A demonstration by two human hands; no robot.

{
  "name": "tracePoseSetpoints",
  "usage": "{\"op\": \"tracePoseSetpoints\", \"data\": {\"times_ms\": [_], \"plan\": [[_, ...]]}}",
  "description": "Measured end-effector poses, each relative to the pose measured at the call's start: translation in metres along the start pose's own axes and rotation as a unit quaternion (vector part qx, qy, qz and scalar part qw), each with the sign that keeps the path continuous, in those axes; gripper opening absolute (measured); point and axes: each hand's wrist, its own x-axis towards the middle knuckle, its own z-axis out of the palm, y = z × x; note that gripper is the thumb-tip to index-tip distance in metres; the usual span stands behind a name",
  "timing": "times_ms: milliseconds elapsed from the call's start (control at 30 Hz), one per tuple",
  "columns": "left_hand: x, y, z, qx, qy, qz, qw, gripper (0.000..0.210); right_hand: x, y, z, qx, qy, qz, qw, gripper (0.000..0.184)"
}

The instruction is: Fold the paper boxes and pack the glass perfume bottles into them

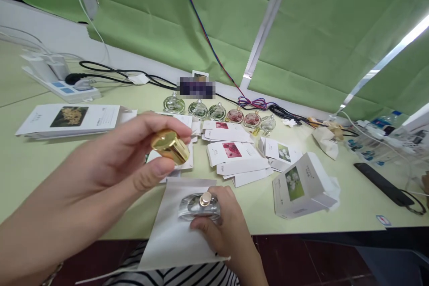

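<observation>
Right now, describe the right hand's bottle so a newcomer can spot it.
Find the pale table, then the white sheet at its near edge. The clear bottle seen against it is in the right hand, unlike the bottles lined up farther back.

gold cap (171,146) in left grip (117,167), clear bottle (192,208) in right grip (230,215)

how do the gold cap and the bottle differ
The gold cap is opaque, while the bottle is see-through. The gold cap is narrower than the bottle. The left hand holds the gold cap; the right hand holds the bottle. Both have shiny surfaces.
</observation>
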Motion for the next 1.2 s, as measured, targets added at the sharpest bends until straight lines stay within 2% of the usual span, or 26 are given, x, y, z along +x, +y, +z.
{"op": "tracePoseSetpoints", "data": {"times_ms": [100,233,367,500,600,667,733,833,867,900,967,1033,1067,1133,1200], "plan": [[0.0,-0.009,-0.002,0.087,-0.103,0.048,0.99,0.035,-0.001,0.002,0.003,-0.002,0.01,-0.006,1.0,0.032],[-0.007,-0.021,0.01,0.138,-0.218,0.108,0.96,0.03,-0.001,0.0,0.002,-0.005,0.006,-0.003,1.0,0.03],[-0.009,-0.015,0.021,0.172,-0.237,0.139,0.946,0.022,0.0,0.0,0.001,0.004,0.0,-0.007,1.0,0.025],[-0.002,-0.013,0.029,0.201,-0.269,0.187,0.923,0.023,0.001,0.001,0.002,0.031,-0.002,-0.021,0.999,0.029],[-0.002,-0.007,0.027,0.194,-0.289,0.184,0.919,0.022,0.0,0.0,0.003,0.026,0.008,-0.009,1.0,0.028],[-0.002,0.003,0.019,0.182,-0.291,0.177,0.922,0.022,-0.001,0.0,0.004,0.02,0.007,-0.001,1.0,0.025],[0.008,0.015,0.004,0.204,-0.253,0.157,0.933,0.028,-0.003,0.002,0.006,0.02,0.011,-0.001,1.0,0.023],[0.054,0.019,-0.03,0.322,-0.149,0.1,0.929,0.06,-0.006,0.007,0.011,0.017,0.041,-0.014,0.999,0.029],[0.078,0.013,-0.042,0.375,-0.114,0.079,0.917,0.072,-0.006,0.009,0.013,0.013,0.05,-0.021,0.998,0.035],[0.103,0.004,-0.053,0.413,-0.068,0.046,0.907,0.071,-0.007,0.011,0.014,0.009,0.056,-0.029,0.998,0.04],[0.152,-0.024,-0.069,0.44,-0.056,0.01,0.896,0.053,-0.007,0.012,0.016,-0.001,0.06,-0.037,0.998,0.045],[0.188,-0.058,-0.077,0.447,-0.108,-0.023,0.888,0.034,-0.007,0.013,0.017,-0.009,0.059,-0.034,0.998,0.046],[0.2,-0.076,-0.078,0.444,-0.143,-0.035,0.884,0.033,-0.007,0.013,0.017,-0.013,0.059,-0.032,0.998,0.047],[0.213,-0.109,-0.076,0.439,-0.199,-0.05,0.875,0.031,-0.006,0.014,0.017,-0.018,0.055,-0.034,0.998,0.049],[0.217,-0.136,-0.07,0.435,-0.229,-0.061,0.869,0.031,-0.006,0.015,0.017,-0.021,0.047,-0.037,0.998,0.051]]}}
